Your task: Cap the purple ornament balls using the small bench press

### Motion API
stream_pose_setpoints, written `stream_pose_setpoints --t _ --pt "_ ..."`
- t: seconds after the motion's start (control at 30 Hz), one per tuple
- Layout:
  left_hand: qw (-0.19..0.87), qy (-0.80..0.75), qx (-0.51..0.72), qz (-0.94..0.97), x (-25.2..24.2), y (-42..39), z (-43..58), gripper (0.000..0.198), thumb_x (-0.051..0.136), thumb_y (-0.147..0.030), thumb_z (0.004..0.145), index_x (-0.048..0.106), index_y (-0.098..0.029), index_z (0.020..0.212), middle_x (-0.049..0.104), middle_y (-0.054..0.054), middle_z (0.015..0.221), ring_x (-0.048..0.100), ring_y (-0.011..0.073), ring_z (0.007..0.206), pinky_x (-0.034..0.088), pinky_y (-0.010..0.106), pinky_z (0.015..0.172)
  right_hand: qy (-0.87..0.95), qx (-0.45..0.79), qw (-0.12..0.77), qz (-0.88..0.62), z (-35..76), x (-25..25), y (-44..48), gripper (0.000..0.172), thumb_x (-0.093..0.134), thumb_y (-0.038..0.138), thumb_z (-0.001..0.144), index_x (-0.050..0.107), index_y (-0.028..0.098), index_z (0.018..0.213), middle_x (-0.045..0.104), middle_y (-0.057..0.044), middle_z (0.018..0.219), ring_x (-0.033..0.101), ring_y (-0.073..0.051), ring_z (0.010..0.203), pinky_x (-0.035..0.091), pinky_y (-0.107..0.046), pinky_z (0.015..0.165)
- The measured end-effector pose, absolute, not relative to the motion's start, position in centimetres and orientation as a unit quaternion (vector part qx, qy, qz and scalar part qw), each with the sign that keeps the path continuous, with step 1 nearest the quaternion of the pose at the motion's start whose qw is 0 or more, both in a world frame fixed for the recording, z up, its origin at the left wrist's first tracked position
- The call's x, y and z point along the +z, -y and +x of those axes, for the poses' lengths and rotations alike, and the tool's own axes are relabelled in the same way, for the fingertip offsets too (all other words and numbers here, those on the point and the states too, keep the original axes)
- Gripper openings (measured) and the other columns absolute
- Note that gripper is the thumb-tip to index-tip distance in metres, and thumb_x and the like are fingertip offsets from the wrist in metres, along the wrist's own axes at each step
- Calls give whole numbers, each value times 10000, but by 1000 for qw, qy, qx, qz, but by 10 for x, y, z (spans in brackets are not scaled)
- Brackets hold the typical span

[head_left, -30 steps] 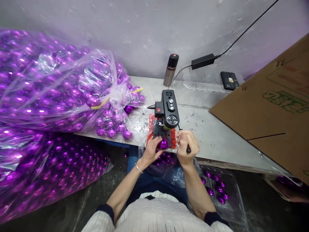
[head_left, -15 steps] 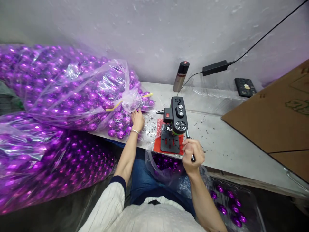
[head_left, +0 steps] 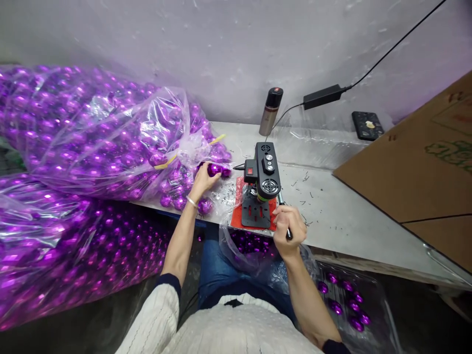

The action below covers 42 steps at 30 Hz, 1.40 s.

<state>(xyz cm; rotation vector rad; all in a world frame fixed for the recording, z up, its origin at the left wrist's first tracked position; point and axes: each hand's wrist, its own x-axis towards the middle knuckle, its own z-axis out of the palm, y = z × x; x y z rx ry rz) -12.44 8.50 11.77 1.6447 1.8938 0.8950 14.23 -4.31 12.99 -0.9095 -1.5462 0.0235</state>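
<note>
My left hand (head_left: pixel 205 180) has its thumb and fingers around a shiny purple bauble (head_left: pixel 214 169), at the edge of a loose pile of baubles (head_left: pixel 176 183) on the table. My right hand (head_left: pixel 290 227) is wrapped round the black lever handle (head_left: pixel 289 235) of a small black press machine (head_left: pixel 266 169). The machine has a red switch and two round vents, and its slotted base plate (head_left: pixel 255 215) rests on a red sheet (head_left: pixel 238 216). Nothing shows on the base plate's front part.
Large clear bags (head_left: pixel 92 132) of purple baubles fill the left. Below the table edge hangs an open bag (head_left: pixel 252 246) holding more. A bottle (head_left: pixel 271 112), a power adapter (head_left: pixel 322 97), a phone (head_left: pixel 368 125), a cardboard box (head_left: pixel 413 172) and a clear bin (head_left: pixel 383 300) with baubles stand around.
My left hand has come up out of the bauble pile and turned, with a bauble now showing in its fingers. My right hand stays on the lever. The view has shifted slightly.
</note>
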Motion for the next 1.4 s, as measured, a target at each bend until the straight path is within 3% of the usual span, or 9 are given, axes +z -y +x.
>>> stream_pose_setpoints --t 0.17,0.27,0.5,1.0,1.4 --pt "546 -541 482 420 109 -32 -106 495 647 -490 875 580 -181 1256 718 122 1211 732 262 1042 594 458 943 667 5 629 -400 141 129 43 275 478 123 964 529 232 717 610 0 685 646 -157 677 479 -301 608" --pt "629 -476 508 347 91 -12 -85 446 606 -549 889 647 -176 1129 752 116 1115 756 268 982 607 490 943 669 4 627 -399 142 128 42 267 487 126 962 536 230 721 620 -2 700 645 -155 677 477 -300 606" --pt "489 -543 529 432 44 6 -30 604 752 -475 844 591 -191 1351 709 124 1298 697 272 1187 538 477 1078 673 14 624 -397 145 135 42 264 486 119 957 559 230 729 620 1 673 646 -165 685 469 -309 605" --pt "257 -521 445 682 19 9 -4 626 788 -444 844 570 -204 1379 637 159 1373 586 329 1336 443 547 1161 688 1 608 -396 145 142 42 246 479 93 949 540 227 752 631 -4 724 630 -140 684 473 -285 612" --pt "285 -489 460 684 8 7 -3 632 782 -506 835 586 -211 1359 647 156 1361 598 320 1320 461 532 1139 681 -2 620 -389 145 133 42 227 490 105 943 553 226 762 636 -5 729 644 -150 692 498 -291 622"
